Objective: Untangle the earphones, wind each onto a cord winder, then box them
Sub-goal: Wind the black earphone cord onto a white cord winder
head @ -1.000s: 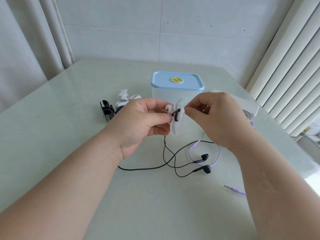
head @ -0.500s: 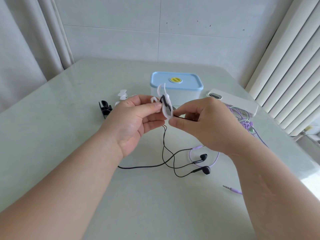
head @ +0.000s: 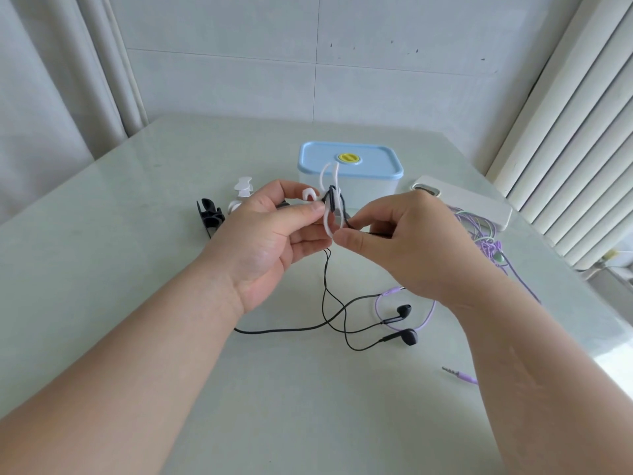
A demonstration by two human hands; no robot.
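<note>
White pliant plastic forms the winder [head: 326,223], a slim looped shape held above the table [head: 137,255] in front of the box [head: 349,181]. The left hand [head: 270,234] pinches it between thumb and fingers. Thin matte cord of the black earphones [head: 409,337] wraps its waist. The right hand [head: 404,245] pinches that cord just beside the winder's lower end. The slack falls in loose loops to two glossy rounded buds on the table. Purple earphones [head: 488,243] lie tangled at right, against a white slab [head: 479,209]. A black winder [head: 209,214] and a spare white winder [head: 243,190] lie behind the left hand. The box has clear walls and a closed blue lid. The table is pale green and glossy. Behind it are a tiled wall, a curtain at left and ribbed white slats at right.
</note>
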